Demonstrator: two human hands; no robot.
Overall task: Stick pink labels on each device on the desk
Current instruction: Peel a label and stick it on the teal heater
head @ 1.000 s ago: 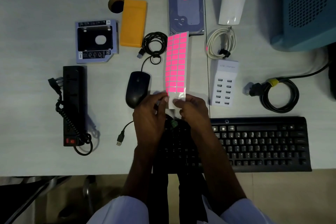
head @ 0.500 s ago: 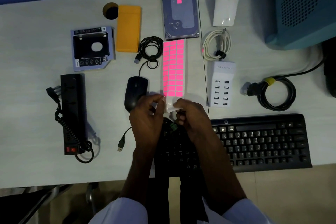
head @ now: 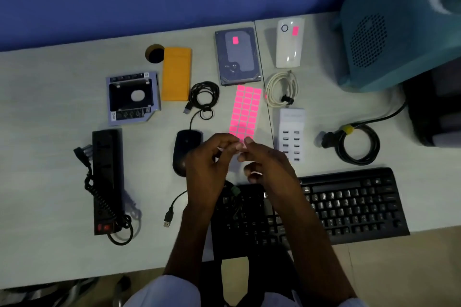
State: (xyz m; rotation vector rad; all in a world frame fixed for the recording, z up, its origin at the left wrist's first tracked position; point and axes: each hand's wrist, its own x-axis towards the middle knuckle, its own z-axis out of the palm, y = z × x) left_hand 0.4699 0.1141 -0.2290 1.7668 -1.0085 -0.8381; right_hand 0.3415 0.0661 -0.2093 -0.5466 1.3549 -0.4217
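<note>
We see the sticker sheet [head: 245, 109] over the desk [head: 50, 112], between the mouse [head: 185, 147] and the charger [head: 290, 132]. The left hand [head: 212, 157] and the right hand [head: 264, 159] are close together. Both pinch the near end of the sheet with curled fingers. The fingertips are blurry, so we cannot tell if a sticker has come loose.

Two things at the back already wear a pink label: the hard drive [head: 237, 57] and the white box [head: 289, 42]. The mouse, the charger, the keyboard [head: 349, 202], the power strip [head: 107, 177] and the drive tray [head: 133, 97] show none. So we think most of the job is left.

What could go wrong? The stickers are small and thin. If we pick at a corner too hard, it could tear, or curl and stick to itself. It could also stick to a finger and not let go. If we pull the wrong bit, the white backing may rip and no sticker will come off.

The far end of the sheet reaches close to the hard drive. If the hands tug fast, it may flop and bump the black cable [head: 203, 96] or the white cable [head: 282, 90].

The mouse has a round top, so a sticker there may lift at the edges. The charger is full of little holes, and a sticker over one would block a plug. We might also miss a thing, since so many lie around.
</note>
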